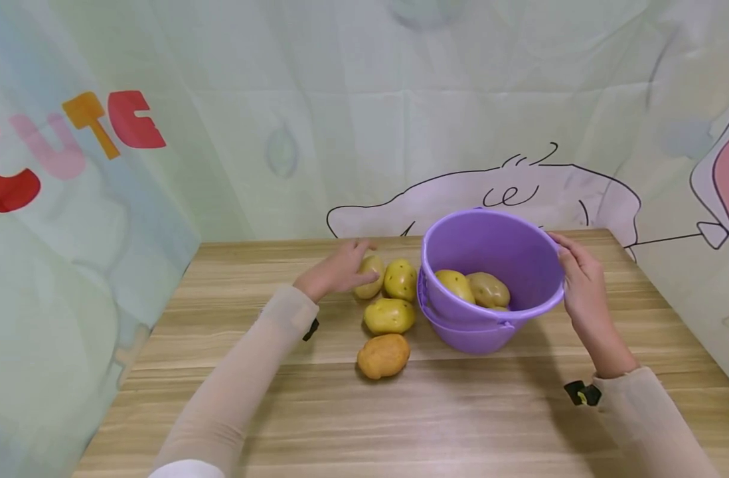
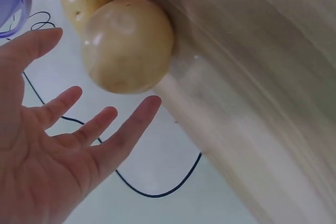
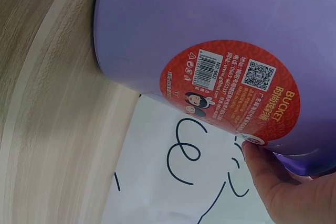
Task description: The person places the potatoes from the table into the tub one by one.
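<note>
My left hand reaches beside a pale potato at the far side of the table. In the left wrist view its fingers are spread around that potato without closing on it; whether a fingertip touches cannot be told. Beside it lie two yellow potatoes, one to the right and one nearer me. A browner potato lies nearest. My right hand grips the right rim of a purple bucket. Inside the bucket are a yellow potato, a duller one and part of another.
Everything stands on a wood-grain table. A printed cloth with letters and a cartoon drawing hangs behind its far edge. The bucket's handle hangs down its near side. A red label is stuck on the bucket's outer wall.
</note>
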Demonstrator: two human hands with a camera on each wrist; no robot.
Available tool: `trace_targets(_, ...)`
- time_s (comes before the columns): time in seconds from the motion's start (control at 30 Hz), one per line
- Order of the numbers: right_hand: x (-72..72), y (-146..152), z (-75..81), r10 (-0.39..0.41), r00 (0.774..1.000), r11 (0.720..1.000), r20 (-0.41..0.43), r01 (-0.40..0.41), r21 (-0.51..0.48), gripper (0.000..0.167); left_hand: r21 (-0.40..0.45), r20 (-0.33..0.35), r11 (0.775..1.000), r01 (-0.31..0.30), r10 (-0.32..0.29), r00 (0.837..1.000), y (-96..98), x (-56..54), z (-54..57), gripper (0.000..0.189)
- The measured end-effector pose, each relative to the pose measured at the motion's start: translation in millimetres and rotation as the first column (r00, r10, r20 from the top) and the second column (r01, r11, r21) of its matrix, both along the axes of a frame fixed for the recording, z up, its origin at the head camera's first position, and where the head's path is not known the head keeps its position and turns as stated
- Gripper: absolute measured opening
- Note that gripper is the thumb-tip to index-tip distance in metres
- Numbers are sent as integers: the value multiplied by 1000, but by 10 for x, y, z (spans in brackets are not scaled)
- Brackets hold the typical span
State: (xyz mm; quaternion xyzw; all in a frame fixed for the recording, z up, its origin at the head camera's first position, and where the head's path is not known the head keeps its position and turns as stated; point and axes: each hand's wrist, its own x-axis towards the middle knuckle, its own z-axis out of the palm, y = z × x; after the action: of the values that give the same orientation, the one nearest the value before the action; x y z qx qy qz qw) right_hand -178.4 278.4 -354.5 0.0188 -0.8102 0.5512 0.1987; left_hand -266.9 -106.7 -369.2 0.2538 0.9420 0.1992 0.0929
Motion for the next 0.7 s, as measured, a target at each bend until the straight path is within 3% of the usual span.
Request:
trace_targets(0.3,-11,2,4,-2,1000,1000,0,2,5,43,-25,71,1000,-5,7,997,-19,-21,-130,70)
trace_targets(0.7,-2,2,8,-2,1000,1000,6,2,6,43,3,78,1000,3,-3,997,-29,-59,-252,73)
